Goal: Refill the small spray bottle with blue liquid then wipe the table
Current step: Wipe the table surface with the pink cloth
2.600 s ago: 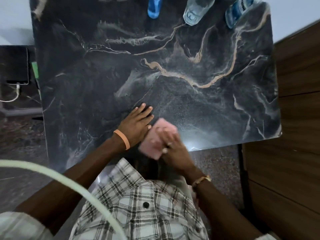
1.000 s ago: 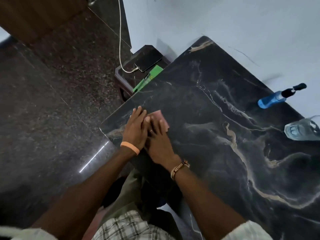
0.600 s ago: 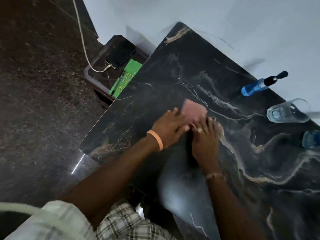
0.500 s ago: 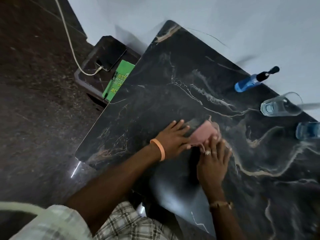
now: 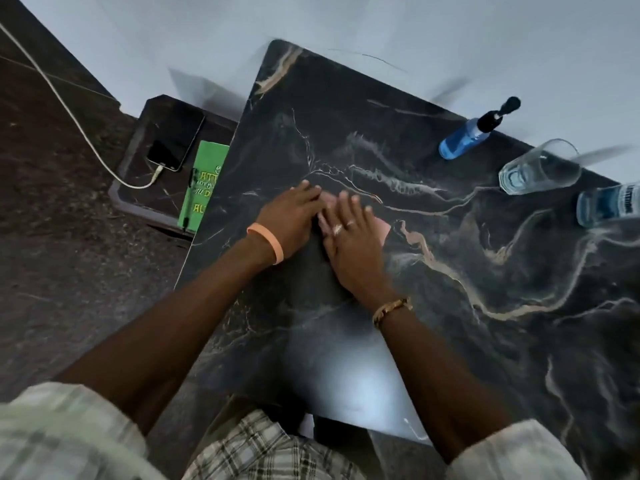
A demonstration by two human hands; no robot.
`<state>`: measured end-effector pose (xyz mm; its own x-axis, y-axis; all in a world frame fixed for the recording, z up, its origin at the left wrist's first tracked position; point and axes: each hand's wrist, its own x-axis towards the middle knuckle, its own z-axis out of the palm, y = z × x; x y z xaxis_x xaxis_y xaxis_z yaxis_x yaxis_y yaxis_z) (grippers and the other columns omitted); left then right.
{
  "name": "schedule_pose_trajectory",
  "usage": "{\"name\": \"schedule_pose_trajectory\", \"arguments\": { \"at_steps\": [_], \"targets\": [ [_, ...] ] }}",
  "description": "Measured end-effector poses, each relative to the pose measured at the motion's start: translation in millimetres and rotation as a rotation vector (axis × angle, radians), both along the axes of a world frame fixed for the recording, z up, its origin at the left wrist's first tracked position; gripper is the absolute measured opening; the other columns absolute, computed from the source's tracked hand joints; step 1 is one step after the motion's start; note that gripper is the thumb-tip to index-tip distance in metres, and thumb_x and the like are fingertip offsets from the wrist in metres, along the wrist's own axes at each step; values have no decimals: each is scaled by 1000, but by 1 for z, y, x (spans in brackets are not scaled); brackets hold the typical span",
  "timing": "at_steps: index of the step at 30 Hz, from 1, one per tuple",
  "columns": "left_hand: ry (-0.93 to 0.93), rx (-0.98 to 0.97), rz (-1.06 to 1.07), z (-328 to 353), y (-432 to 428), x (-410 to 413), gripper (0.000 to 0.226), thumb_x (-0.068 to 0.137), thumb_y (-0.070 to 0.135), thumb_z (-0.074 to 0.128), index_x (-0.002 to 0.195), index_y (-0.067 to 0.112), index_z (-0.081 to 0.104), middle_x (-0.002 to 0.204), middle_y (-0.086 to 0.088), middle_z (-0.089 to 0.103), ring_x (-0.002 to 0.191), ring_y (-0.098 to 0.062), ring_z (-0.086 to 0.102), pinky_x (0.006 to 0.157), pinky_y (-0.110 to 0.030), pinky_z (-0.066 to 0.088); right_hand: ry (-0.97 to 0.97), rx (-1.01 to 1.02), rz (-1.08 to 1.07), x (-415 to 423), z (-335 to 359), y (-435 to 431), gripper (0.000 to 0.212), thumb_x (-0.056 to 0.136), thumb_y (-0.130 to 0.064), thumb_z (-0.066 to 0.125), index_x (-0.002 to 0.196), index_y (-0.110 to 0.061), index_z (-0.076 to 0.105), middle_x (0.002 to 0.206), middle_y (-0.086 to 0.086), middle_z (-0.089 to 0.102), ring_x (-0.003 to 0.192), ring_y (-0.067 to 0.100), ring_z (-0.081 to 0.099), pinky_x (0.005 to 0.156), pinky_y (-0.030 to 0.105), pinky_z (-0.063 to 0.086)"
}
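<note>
Pale grey wall (image 5: 346,26) runs behind a black marble tabletop (image 5: 485,323) veined in tan and white, with dark speckled floor (image 5: 69,271) to the left. Both hands lie side by side near the middle of the tabletop, just touching. The right hand (image 5: 353,244) is flat, fingers straight and slightly spread, pressing down on a pink cloth (image 5: 381,228); most of the cloth is hidden beneath the palm, with one corner showing past the hand's right side. The left hand (image 5: 292,220) is also flat with straight fingers, its fingertips at the cloth's left edge; neither hand grips anything. An orange wristband (image 5: 268,242) circles the left wrist, a gold bracelet (image 5: 391,308) the right, and a ring (image 5: 349,223) sits on a right finger. The small spray bottle (image 5: 464,140), holding blue liquid under a black pump top, stands near the far edge by the wall, well apart from the hands. Just beside it is a clear glass (image 5: 540,171), then a larger labelled bottle (image 5: 609,206) cut off by the frame's right edge. Left of the tabletop, a low stand (image 5: 138,188) carries a phone (image 5: 176,140) plugged into a white cable (image 5: 69,109) and a green book (image 5: 204,181).
</note>
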<state>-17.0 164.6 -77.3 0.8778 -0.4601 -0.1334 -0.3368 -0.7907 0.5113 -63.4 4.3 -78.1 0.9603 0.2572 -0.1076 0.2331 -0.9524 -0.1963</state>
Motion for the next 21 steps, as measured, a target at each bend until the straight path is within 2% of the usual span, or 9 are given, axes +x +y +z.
{"name": "schedule_pose_trajectory", "arguments": {
  "at_steps": [3,5,8,11,13,15,17,19,21],
  "targets": [
    [-65,-6,-49,0,23,-23,43,86,2,57,129,2,58,141,-21,49,137,-40,38,115,-49,29,29,-31,120,-33,-2,20,56,99,-19,52,151,-3,35,159,18,26,148,37,22,119,51,21],
    [-75,-21,54,-5,41,-25,50,83,-4,57,133,-3,52,143,-25,45,136,-42,38,116,-49,26,52,-42,225,-2,-4,32,58,102,-21,44,155,-6,26,162,15,19,150,34,16,121,48,14],
    [-42,13,264,-12,51,2,58,88,-3,49,145,-1,35,152,-23,31,143,-39,26,119,-47,18,63,-144,329,78,-1,52,58,104,-22,34,158,-13,15,165,8,9,151,30,9,121,43,8],
    [-22,-11,290,-12,45,26,55,96,6,42,148,3,28,155,-20,27,145,-36,20,120,-43,15,82,-166,131,128,1,41,55,104,-16,34,157,-15,20,165,7,11,151,32,12,120,46,13],
    [-51,-63,265,-8,36,29,53,96,6,42,147,2,30,155,-19,27,146,-35,20,121,-41,14,83,-89,-66,117,1,30,53,105,-18,32,157,-13,23,165,9,13,150,33,13,120,47,13],
    [-48,-155,287,-2,25,26,51,98,6,40,147,0,29,156,-18,26,146,-31,20,121,-38,14,56,-55,-73,78,1,29,54,105,-18,32,157,-11,20,165,9,11,151,33,10,122,47,10],
    [5,-254,425,3,22,21,48,101,9,38,148,1,29,156,-16,28,146,-27,22,120,-34,17,55,-14,-34,53,-3,37,56,104,-19,32,158,-12,16,165,8,6,151,33,3,122,47,4],
    [19,-307,569,6,28,18,45,103,13,38,146,2,34,154,-15,32,144,-25,28,118,-31,21,67,51,-86,81,-4,58,55,105,-20,31,158,-14,17,166,8,5,151,35,0,122,47,2],
    [13,-349,671,8,35,19,43,103,16,38,143,2,40,151,-16,38,140,-26,35,116,-35,27,97,94,-55,116,-6,88,54,105,-21,32,157,-19,20,166,7,7,150,39,1,122,50,2]
  ]
}}
